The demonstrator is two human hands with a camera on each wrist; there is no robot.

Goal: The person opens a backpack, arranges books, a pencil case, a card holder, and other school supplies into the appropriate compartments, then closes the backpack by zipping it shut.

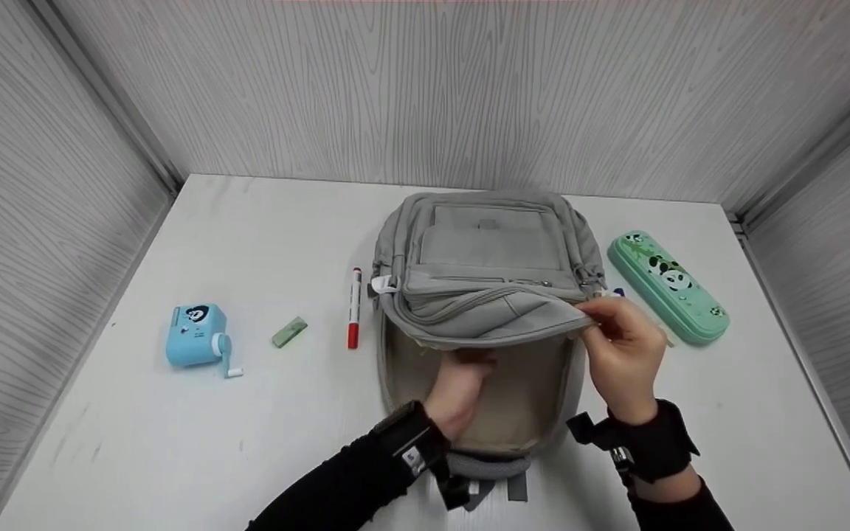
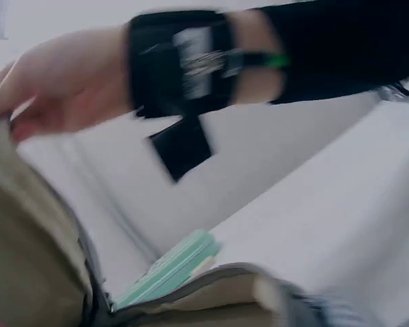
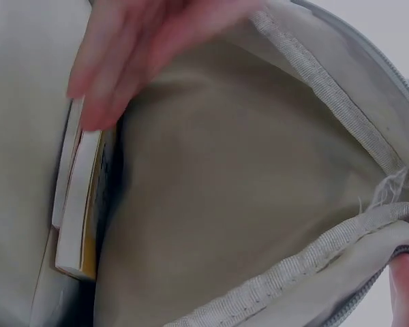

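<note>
A grey backpack (image 1: 495, 247) lies on the table with its main compartment unzipped and its beige lining showing. My right hand (image 1: 626, 354) pinches the edge of the lifted front panel at its right corner. My left hand (image 1: 458, 394) reaches inside under that panel, its fingers hidden in the head view. In the right wrist view the left hand (image 3: 140, 58) appears with fingers fairly straight, fingertips at the upper end of books (image 3: 82, 204) standing against the lining. Whether they touch the books I cannot tell.
Left of the backpack are a red-capped marker (image 1: 354, 310), a small green eraser-like block (image 1: 290, 332) and a blue crank pencil sharpener (image 1: 198, 335). A green panda pencil case (image 1: 668, 287) lies on the right. Wood-grain panels (image 1: 469, 88) enclose the table's back and sides.
</note>
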